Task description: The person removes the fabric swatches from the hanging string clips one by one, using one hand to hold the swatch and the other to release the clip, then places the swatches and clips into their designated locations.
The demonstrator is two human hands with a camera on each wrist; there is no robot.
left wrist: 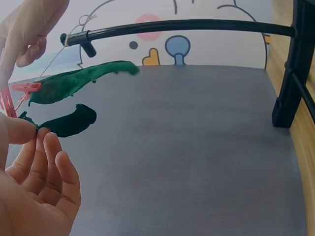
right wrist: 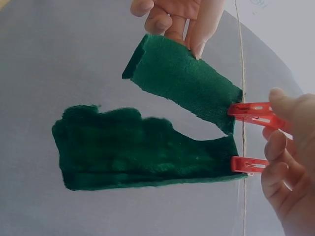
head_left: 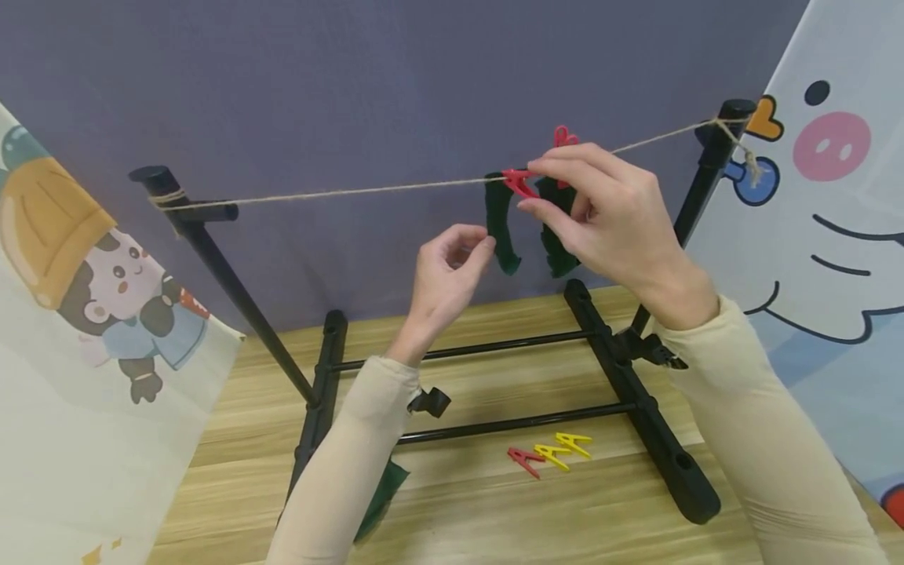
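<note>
A right hand point(head_left: 614, 216) pinches a red clothespin point(right wrist: 251, 107) at the twine point(head_left: 353, 191), thumb opposite fingers, while a left hand point(head_left: 446, 275), other fingers loosely bent, pinches the edge of the green cloth strip point(head_left: 499, 224) hanging below. A second green cloth point(right wrist: 123, 155), pegged, hangs just beside it.

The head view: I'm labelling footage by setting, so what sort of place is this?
Probably an indoor corner staged for filming or play; which one, I can't tell. What suggests it: a wood-grain surface, a plain greyish backdrop behind it, and cartoon-printed panels at both sides.
</note>
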